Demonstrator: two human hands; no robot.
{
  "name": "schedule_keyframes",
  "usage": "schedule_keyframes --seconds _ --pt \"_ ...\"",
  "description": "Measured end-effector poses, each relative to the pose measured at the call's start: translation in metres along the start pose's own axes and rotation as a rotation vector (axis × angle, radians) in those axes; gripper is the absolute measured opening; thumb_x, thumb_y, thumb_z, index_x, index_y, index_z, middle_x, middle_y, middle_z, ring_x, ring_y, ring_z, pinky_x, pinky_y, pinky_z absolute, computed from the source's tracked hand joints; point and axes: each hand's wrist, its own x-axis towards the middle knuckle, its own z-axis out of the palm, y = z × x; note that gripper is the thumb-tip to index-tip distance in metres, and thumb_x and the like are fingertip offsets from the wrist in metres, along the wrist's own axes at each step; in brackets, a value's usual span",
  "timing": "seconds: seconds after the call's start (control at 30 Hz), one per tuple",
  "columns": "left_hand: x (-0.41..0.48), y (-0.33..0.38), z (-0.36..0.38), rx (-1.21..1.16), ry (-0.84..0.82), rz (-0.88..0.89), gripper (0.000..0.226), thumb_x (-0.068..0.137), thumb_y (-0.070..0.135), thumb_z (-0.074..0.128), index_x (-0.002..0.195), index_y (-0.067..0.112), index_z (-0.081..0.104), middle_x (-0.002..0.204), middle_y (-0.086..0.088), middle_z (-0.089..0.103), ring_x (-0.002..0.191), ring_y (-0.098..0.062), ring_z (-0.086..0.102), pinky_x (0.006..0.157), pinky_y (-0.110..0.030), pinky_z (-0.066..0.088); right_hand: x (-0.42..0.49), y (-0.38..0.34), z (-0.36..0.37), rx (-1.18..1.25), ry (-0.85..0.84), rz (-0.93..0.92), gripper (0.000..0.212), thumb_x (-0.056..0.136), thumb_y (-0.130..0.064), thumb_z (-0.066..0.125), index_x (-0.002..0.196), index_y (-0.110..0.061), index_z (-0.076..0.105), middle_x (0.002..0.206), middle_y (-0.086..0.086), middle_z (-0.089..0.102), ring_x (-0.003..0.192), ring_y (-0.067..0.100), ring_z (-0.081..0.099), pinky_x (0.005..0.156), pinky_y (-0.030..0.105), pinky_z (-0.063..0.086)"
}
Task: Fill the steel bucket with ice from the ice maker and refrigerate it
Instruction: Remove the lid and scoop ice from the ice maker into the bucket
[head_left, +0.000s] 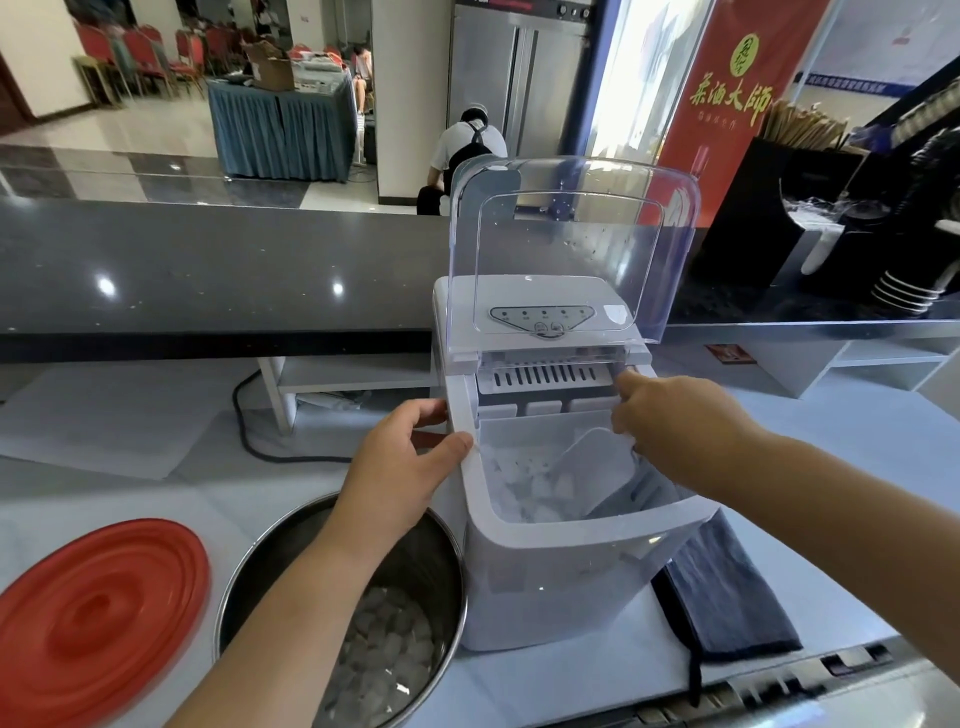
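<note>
Bracing the ice maker (545, 582) with the left hand (405, 467), thumb inside its left wall, fingers outside. Reaching in at its right rim with the right hand (675, 421); impossible to tell whether clasping anything there. Pictured with clear lid (571, 244) raised and scoop (592, 457) lying on the ice (524, 493) inside. Just left of the ice maker's front, touching it: the steel bucket (260, 571), partly filled. Best now to keep the housing steady, take the scoop by its handle, and carry each load low over the bucket's rim.
</note>
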Motion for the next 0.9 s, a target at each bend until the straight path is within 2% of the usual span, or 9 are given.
schedule_keyframes --seconds 0.17,0.3,0.4,0.5,0.67,0.8,0.9 --pt "0.001 -0.002 0.0 -0.017 -0.003 -0.002 0.035 0.084 0.029 0.065 0.118 0.026 0.055 0.109 0.016 0.062 0.103 -0.004 0.058 0.078 -0.016 0.045 0.007 0.002 0.014 0.117 -0.002 -0.025 0.024 0.088 -0.016 0.057 0.11 -0.023 0.065 0.11 -0.003 0.053 0.089 0.021 0.062 0.07 0.032 0.055" --pt "0.001 -0.002 -0.001 -0.018 -0.008 -0.002 0.036 0.084 0.03 0.066 0.118 0.025 0.055 0.11 0.014 0.062 0.103 -0.004 0.057 0.081 -0.019 0.046 0.012 0.004 0.013 0.206 -0.037 -0.051 0.022 0.087 -0.021 0.062 0.108 -0.025 0.067 0.104 -0.005 0.052 0.089 0.018 0.058 0.078 0.033 0.054" --pt "0.001 -0.003 -0.001 -0.027 -0.01 -0.001 0.038 0.083 0.03 0.066 0.119 0.024 0.056 0.112 0.013 0.063 0.105 -0.007 0.058 0.084 -0.023 0.047 0.015 0.003 0.012 0.234 -0.069 -0.079 0.017 0.087 -0.025 0.061 0.103 -0.025 0.067 0.096 -0.007 0.046 0.084 0.016 0.05 0.077 0.032 0.051" --pt "0.001 -0.003 -0.001 -0.027 -0.011 0.002 0.038 0.084 0.031 0.065 0.12 0.023 0.055 0.112 0.013 0.063 0.105 -0.005 0.058 0.083 -0.02 0.046 0.017 -0.002 0.016 0.283 -0.098 -0.105 0.016 0.085 -0.021 0.06 0.101 -0.02 0.065 0.101 -0.004 0.05 0.083 0.014 0.045 0.075 0.03 0.047" --pt "0.0 -0.002 -0.001 -0.014 -0.011 0.009 0.039 0.085 0.03 0.065 0.122 0.024 0.054 0.111 0.015 0.061 0.104 -0.002 0.056 0.079 -0.014 0.044 0.024 -0.003 0.019 0.353 -0.121 -0.15 0.014 0.084 -0.018 0.062 0.098 -0.018 0.064 0.105 -0.004 0.055 0.087 0.015 0.049 0.073 0.023 0.04" --pt "0.0 -0.002 -0.001 -0.023 -0.012 0.01 0.036 0.085 0.032 0.064 0.119 0.026 0.054 0.11 0.017 0.061 0.102 0.001 0.056 0.077 -0.014 0.044 0.026 0.001 0.019 0.411 -0.152 -0.184 0.013 0.084 -0.021 0.063 0.095 -0.016 0.066 0.101 -0.001 0.06 0.089 0.02 0.054 0.079 0.03 0.049" --pt "-0.001 -0.003 -0.001 -0.028 -0.011 0.012 0.033 0.085 0.032 0.064 0.116 0.03 0.053 0.108 0.021 0.059 0.1 0.004 0.055 0.074 -0.01 0.042 0.027 -0.003 0.022 0.447 -0.167 -0.21 0.013 0.083 -0.022 0.063 0.094 -0.014 0.065 0.096 -0.001 0.059 0.085 0.021 0.054 0.078 0.032 0.048"
